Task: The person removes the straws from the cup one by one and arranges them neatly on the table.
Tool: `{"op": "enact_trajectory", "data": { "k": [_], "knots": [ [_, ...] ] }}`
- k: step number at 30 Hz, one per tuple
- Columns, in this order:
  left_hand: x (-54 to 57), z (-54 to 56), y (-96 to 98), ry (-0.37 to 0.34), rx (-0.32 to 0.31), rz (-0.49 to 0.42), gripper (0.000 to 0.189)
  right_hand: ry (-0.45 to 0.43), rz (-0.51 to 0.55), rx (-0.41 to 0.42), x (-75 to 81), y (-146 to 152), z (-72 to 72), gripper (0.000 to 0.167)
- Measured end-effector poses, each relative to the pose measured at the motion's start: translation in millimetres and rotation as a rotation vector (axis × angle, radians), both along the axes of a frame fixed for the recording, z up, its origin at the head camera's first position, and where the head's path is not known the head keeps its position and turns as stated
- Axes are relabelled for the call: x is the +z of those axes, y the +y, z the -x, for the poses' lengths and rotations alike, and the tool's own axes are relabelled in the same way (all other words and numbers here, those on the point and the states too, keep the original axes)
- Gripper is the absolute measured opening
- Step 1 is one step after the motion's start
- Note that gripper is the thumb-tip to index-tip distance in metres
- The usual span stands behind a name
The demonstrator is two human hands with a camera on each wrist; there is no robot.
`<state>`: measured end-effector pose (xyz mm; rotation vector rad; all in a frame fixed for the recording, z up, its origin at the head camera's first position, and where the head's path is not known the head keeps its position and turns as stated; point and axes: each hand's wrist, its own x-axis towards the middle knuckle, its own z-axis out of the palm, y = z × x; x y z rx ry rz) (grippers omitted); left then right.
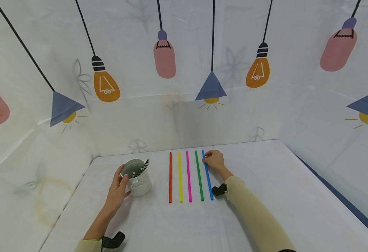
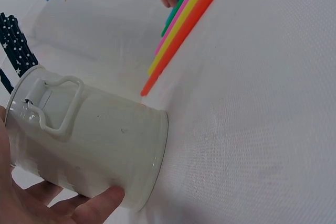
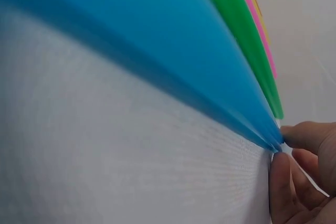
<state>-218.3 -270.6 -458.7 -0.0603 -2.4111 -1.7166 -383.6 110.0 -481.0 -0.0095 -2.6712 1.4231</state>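
My left hand (image 1: 117, 193) grips a white metal bucket (image 1: 141, 184) from its left side, with the thumb near the rim and fingers around the wall. In the left wrist view the bucket has a small wire-like side handle (image 2: 79, 103). Dark star-patterned paper straws (image 2: 18, 43) stick out of its mouth. On the right, my right hand (image 1: 214, 161) pinches the far end of a blue plastic straw (image 1: 208, 180) between thumb and fingertips. The blue straw lies along the white tabletop, at the right end of a row.
Left of the blue straw lie a green straw (image 1: 199, 176), a pink straw (image 1: 188, 178), a yellow straw (image 1: 180, 178) and a red straw (image 1: 170, 178), roughly parallel and apart. A white sheet wall (image 1: 187, 122) with printed lamps rises behind the table (image 1: 158, 224).
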Motion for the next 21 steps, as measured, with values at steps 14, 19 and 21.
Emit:
{"op": "enact_trajectory", "data": {
  "k": [14, 19, 21],
  "knots": [
    [1.5, -1.0, -0.1, -0.006, 0.004, 0.002, 0.06, 0.015, 0.022, -0.01, -3.0, 0.3, 0.0, 0.025],
    [0.2, -0.3, -0.7, -0.01, 0.011, 0.002, 0.06, 0.109, 0.05, -0.01, 0.6, -6.9, -2.4, 0.021],
    [-0.7, 0.0, -0.5, -0.013, 0.009, 0.003, 0.06, 0.144, 0.076, 0.006, 3.4, -13.1, -4.5, 0.019]
  ]
}}
